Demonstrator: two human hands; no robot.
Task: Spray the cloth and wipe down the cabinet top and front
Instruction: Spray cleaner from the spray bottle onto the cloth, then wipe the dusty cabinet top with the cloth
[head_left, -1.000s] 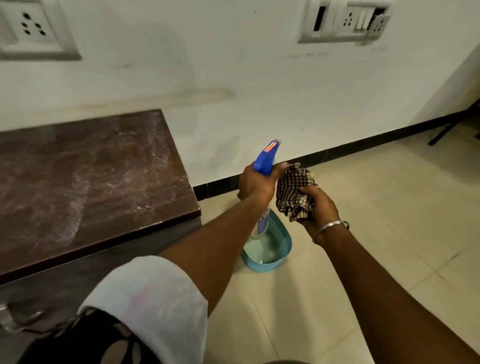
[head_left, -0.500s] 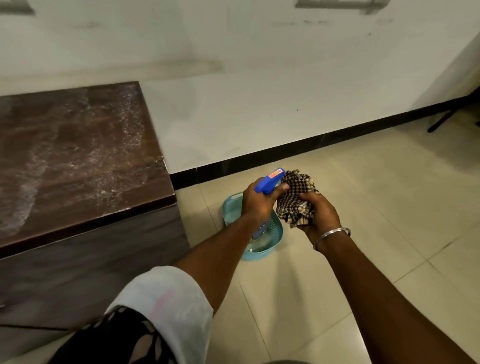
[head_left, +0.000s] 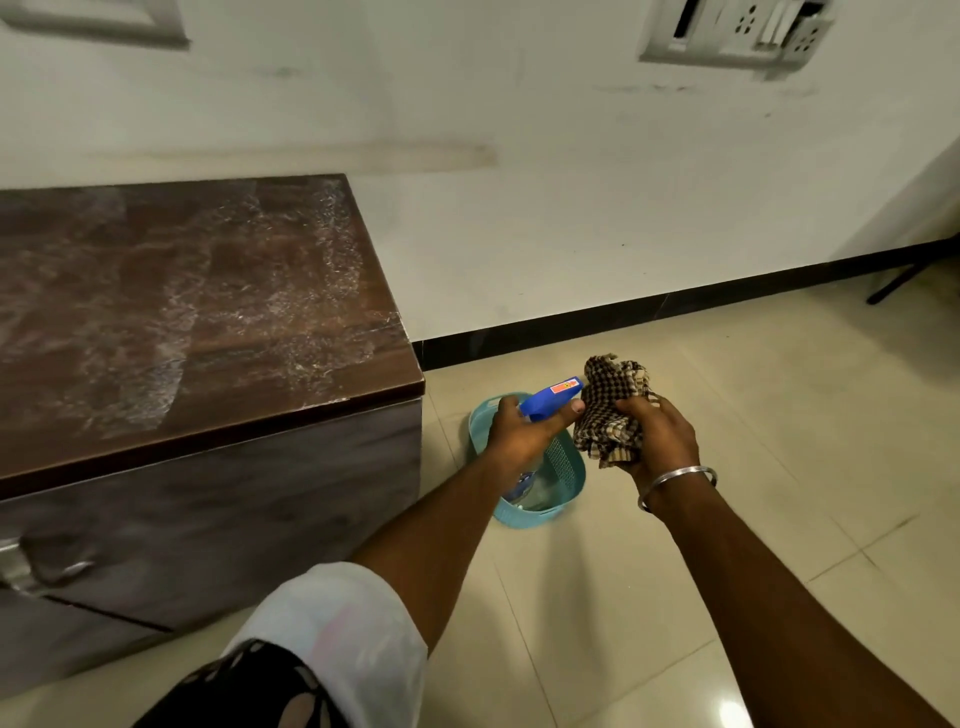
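My left hand (head_left: 524, 431) grips a spray bottle with a blue trigger head (head_left: 551, 397), its nozzle aimed right at the cloth. The bottle's clear lower body is mostly hidden behind my wrist. My right hand (head_left: 655, 434) holds a bunched brown-and-cream checked cloth (head_left: 613, 410) just beside the nozzle. The dark brown cabinet (head_left: 197, 322) stands to the left, its top streaked with whitish dusty smears. Its grey-brown front (head_left: 218, 519) faces me, with a metal handle (head_left: 31, 564) at the far left.
A teal plastic basket (head_left: 563, 480) sits on the tiled floor directly beneath my hands, close to the cabinet's right corner. White wall with a black skirting strip (head_left: 675, 306) runs behind. A socket plate (head_left: 737, 31) is high on the wall. A dark stand leg (head_left: 904, 278) is at far right.
Both hands have sunk lower and tilted the sprayer flatter toward the cloth. The view swung, so the cabinet looks further left and lower than a second ago.
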